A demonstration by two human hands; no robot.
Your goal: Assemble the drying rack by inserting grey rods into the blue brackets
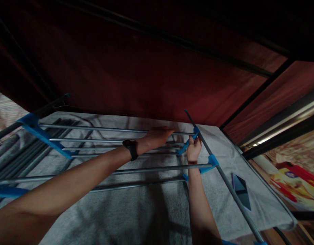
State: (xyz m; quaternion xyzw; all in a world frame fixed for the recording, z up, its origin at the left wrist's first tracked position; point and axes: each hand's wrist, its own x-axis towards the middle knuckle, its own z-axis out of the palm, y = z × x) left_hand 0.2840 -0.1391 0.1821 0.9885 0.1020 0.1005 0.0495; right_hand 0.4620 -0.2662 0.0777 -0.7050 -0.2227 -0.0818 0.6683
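A frame of grey metal rods [146,169] with blue plastic connectors stands over a grey cloth-covered surface [126,211]. My left hand [157,135], a black watch on its wrist, lies over the far horizontal rod with fingers curled on it. My right hand [194,148] is closed round a blue connector [188,143] where that rod meets the side rod [223,178].
A dark phone [241,191] lies on the cloth right of the frame. Red fabric walls with black poles rise behind. More blue connectors [42,134] sit at the left end. Colourful packaging [292,182] shows at the right edge.
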